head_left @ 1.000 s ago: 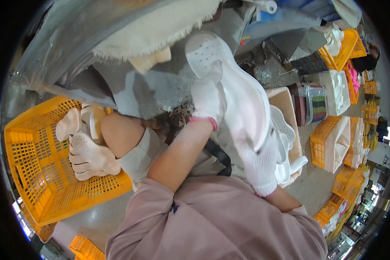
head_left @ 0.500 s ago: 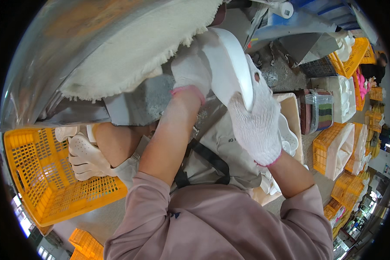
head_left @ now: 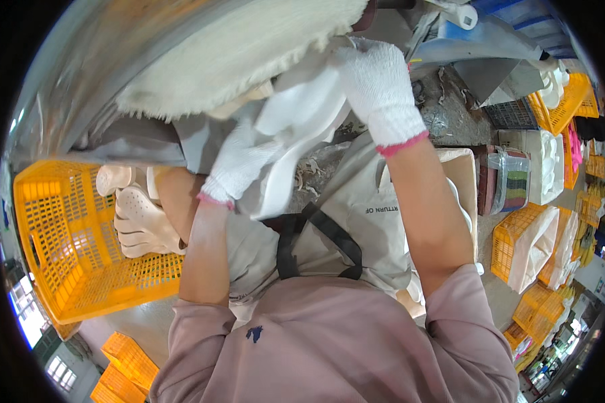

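Observation:
Both my hands wear white knitted gloves with pink cuffs, and between them they hold a white clog (head_left: 309,111), tilted and slightly blurred. My left hand (head_left: 238,161) is closed round its lower left end. My right hand (head_left: 376,77) grips its upper right end, with the fingertips partly hidden. Just above the clog is the fluffy cream buffing wheel (head_left: 242,54), its frayed lower edge close to the clog; I cannot tell whether they touch. Several pale clogs (head_left: 141,218) with small holes lie in a yellow basket (head_left: 74,269) at my left.
Grey metal housing (head_left: 148,144) surrounds the wheel's lower side. Scraps and dust cover the grey surface (head_left: 444,107) beyond my right wrist. At the right stand a lined bin (head_left: 465,164), a strapped stack of coloured sheets (head_left: 507,174) and yellow crates (head_left: 511,238). My apron-covered lap lies below.
The clog has been turned over and tilted down to the left. My left hand moved down and left to its lower end; my right hand moved up to its upper end.

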`<action>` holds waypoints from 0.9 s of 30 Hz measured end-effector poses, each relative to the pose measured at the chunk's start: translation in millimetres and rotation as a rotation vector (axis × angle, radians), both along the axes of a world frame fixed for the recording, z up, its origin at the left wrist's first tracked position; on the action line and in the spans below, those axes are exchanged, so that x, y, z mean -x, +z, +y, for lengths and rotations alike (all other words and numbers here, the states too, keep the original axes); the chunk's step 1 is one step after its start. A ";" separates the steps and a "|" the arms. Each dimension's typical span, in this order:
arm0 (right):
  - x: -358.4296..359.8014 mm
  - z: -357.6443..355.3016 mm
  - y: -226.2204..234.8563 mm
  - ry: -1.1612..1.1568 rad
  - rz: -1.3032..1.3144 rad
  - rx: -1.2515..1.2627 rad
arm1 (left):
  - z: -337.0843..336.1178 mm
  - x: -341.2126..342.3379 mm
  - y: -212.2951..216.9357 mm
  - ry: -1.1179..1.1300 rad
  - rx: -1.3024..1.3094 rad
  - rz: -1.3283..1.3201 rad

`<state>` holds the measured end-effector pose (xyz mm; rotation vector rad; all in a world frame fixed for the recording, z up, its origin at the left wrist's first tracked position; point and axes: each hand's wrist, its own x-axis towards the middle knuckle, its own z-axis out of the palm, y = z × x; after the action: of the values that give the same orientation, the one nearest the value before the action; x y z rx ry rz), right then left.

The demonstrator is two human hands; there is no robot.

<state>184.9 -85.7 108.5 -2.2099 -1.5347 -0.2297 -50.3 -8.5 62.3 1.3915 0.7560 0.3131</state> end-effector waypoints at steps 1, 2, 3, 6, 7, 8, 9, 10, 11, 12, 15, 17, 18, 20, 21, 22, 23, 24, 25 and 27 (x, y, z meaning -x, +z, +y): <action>5.2 -0.9 6.9 -0.067 0.294 0.020 | -11.0 -6.1 2.4 0.024 0.144 0.101; 12.2 -3.9 16.8 -0.167 0.570 0.013 | -24.0 -14.4 3.6 0.028 0.266 0.121; 21.0 -13.0 29.0 -0.171 0.630 0.030 | -37.7 -26.9 3.3 0.041 0.231 0.131; 52.9 -62.4 70.4 -0.216 0.794 0.207 | -66.4 -81.7 3.5 0.283 0.359 -0.269; 60.4 -81.4 80.1 -0.102 0.697 0.193 | -70.9 -100.4 5.0 0.403 0.462 -0.420; 65.8 -98.5 87.1 -0.081 0.708 0.171 | -74.4 -117.3 7.0 0.475 0.457 -0.387; 69.8 -107.4 86.5 -0.159 0.547 0.047 | -76.4 -131.5 8.9 0.540 0.466 -0.313; 69.2 -114.5 86.0 -0.313 0.503 0.000 | -76.6 -143.6 10.6 0.576 0.465 -0.241; 68.2 -114.5 80.0 -0.298 0.472 -0.102 | -69.1 -152.0 9.6 0.456 0.081 -0.030; 62.7 -110.8 73.3 -0.251 0.537 -0.175 | -62.5 -157.7 8.1 0.378 -0.172 0.084; 45.5 -80.7 52.9 -0.286 0.411 -0.232 | -25.9 -155.5 -5.2 -0.026 -0.865 0.360; 33.9 -59.2 45.7 -0.278 0.430 -0.285 | 4.5 -137.1 -13.6 -0.292 -1.196 0.388; 29.4 -50.5 42.7 -0.287 0.473 -0.289 | 12.8 -127.7 -16.1 -0.211 -0.383 0.198; 19.5 -40.1 38.9 -0.277 0.516 -0.261 | 26.6 -98.5 -11.3 0.170 0.066 0.118; 13.0 -35.9 33.1 -0.277 0.521 -0.222 | 32.6 -82.3 -5.7 0.082 -0.255 0.320; 7.2 -33.1 27.9 -0.232 0.491 -0.225 | 31.6 -57.8 0.8 -0.029 -0.484 0.618; 0.0 -28.5 17.4 -0.001 -0.218 -0.109 | 27.8 -40.1 4.5 -0.031 -0.395 0.477; -6.6 -23.7 8.8 0.042 -0.160 -0.090 | 25.3 -26.8 6.7 -0.041 -0.310 0.364; -12.7 -17.6 -1.9 0.053 -0.144 -0.104 | 22.0 -18.2 6.9 -0.070 -0.208 0.317; -20.5 -4.7 -13.5 0.082 -0.257 -0.102 | 5.7 -12.7 2.4 -0.062 -0.072 -0.029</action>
<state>205.3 -90.4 94.9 -2.0967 -1.7018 -0.5719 -37.6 -2.7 64.7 1.4722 0.6817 0.3140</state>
